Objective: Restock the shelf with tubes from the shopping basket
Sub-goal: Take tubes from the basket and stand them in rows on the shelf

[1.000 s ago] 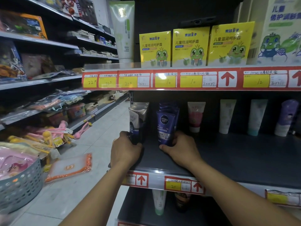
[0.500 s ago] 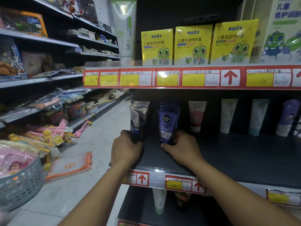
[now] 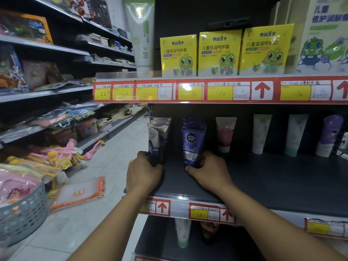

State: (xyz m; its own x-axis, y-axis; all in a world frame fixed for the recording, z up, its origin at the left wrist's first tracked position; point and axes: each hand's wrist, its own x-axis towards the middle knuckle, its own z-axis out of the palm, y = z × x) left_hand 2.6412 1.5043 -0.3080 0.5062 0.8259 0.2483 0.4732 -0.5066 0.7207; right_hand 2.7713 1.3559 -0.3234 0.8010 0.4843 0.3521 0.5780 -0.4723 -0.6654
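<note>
Both hands are on the middle shelf [image 3: 282,185] right now, centre of the frame; the left hand [image 3: 144,173] has its fingers curled round the base of a silver-and-dark tube [image 3: 157,142], and the right hand [image 3: 209,170] is wrapped round the cap end of the blue Nivea Men tube [image 3: 193,143], thumb in front, fingers tucked behind; so neither hand is loose or spread, both are holding.

Both tubes stand cap-down and upright, each at the front of a short row of the same kind; further right there's a pink tube [image 3: 225,134] and some pale ones standing well apart. The grey basket [image 3: 22,213] sits at the lower left edge of the frame; can't tell if any tubes are left in it.

Handling-wise, my guess: these are light, soft plastic tubes with a glossy skin, so a bit slippery and they'd dent if squeezed mid-body; the flat crimped top flops; the cap is the stiff part; grabbing low near the cap like this looks like the sane spot, since they're top-heavy-ish and would probably domino the row behind if nudged.
</note>
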